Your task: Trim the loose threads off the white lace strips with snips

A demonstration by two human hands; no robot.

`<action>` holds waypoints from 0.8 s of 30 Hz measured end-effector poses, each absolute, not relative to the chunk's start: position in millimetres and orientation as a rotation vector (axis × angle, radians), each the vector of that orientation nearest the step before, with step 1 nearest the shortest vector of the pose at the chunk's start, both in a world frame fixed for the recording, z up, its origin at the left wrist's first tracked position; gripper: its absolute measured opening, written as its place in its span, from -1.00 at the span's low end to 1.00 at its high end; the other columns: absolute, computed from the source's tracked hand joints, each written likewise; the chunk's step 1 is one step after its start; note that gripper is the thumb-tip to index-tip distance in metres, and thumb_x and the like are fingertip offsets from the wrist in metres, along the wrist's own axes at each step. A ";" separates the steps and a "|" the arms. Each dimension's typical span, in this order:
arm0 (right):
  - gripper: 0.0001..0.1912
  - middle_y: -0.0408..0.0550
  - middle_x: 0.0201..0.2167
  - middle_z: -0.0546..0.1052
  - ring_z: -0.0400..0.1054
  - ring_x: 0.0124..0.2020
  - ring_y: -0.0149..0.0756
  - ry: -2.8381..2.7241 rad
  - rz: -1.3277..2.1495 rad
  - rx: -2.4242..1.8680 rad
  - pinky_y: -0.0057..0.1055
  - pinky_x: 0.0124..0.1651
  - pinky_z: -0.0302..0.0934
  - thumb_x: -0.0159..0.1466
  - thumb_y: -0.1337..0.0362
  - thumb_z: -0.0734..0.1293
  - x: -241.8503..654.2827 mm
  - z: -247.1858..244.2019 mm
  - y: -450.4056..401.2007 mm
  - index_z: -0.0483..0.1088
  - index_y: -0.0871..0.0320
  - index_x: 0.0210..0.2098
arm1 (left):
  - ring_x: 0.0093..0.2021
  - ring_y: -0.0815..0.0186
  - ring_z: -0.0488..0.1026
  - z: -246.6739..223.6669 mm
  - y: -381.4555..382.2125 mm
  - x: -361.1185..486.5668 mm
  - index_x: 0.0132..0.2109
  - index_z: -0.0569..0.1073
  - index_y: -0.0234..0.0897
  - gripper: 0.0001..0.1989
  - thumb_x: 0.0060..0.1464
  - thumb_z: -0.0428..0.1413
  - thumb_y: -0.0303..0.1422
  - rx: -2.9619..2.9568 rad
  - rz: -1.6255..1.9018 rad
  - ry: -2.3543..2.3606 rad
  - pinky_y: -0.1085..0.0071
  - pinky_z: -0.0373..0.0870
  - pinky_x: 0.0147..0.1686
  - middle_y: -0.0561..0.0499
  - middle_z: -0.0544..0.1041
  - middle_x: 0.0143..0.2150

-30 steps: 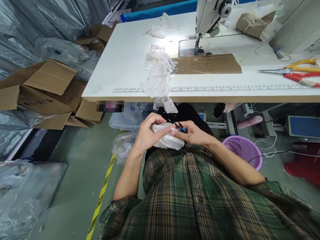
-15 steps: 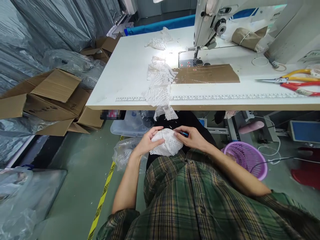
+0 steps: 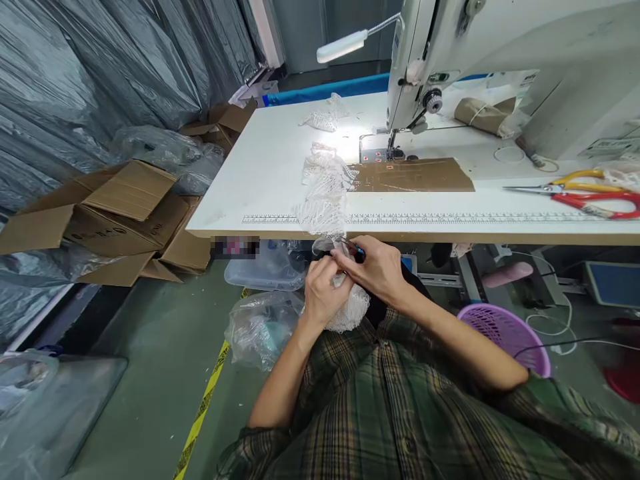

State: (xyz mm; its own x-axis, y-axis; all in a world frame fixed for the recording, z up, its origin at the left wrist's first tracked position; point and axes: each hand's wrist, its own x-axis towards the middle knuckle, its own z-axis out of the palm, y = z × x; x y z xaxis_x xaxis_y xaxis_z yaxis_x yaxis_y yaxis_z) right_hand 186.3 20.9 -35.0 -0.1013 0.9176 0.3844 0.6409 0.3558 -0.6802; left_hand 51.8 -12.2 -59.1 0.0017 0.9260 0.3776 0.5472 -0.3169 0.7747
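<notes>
My left hand [image 3: 324,293] is closed on white lace fabric just below the table's front edge. One bunched lace piece [image 3: 351,310] hangs under my fingers over my lap. My right hand [image 3: 377,267] is closed around small thread snips [image 3: 354,247], of which a dark blade and a bit of blue show. The blades point left at the lace by the table edge; whether they touch it I cannot tell. A strip of white lace [image 3: 324,193] runs up from my hands across the tabletop. Another lace piece [image 3: 323,120] lies farther back.
A sewing machine [image 3: 415,73] stands on the white table [image 3: 240,180], beside a brown cardboard strip [image 3: 415,175]. Red and yellow-handled scissors [image 3: 575,190] lie at right. Cardboard boxes [image 3: 120,220] sit left; a purple basket [image 3: 505,333] is below right.
Both hands have moved up toward the table edge and closer together. The snips' blade now shows at the lace there. The rounded lace piece hangs lower, and the view has tilted up.
</notes>
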 end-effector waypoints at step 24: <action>-0.64 -0.14 -0.45 0.45 0.23 -0.46 -0.43 -1.802 1.509 -1.070 -0.48 -0.39 0.15 0.33 0.01 0.32 228.7 -50.2 -33.0 0.50 0.21 -0.31 | -0.47 0.43 0.44 -50.7 -58.6 28.3 -0.29 0.47 -0.29 -0.56 -0.29 0.49 -0.29 0.650 1.055 1.155 0.50 0.39 -0.39 0.10 0.55 -0.43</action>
State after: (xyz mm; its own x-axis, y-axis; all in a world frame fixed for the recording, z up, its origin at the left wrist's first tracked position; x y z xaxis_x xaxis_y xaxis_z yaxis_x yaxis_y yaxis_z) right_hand 228.7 -33.0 -50.2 -0.5305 0.8442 -0.0767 0.2240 0.0524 -0.9732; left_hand 28.3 -58.6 -50.7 0.0426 0.9120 -0.4079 -0.3246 0.3988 0.8577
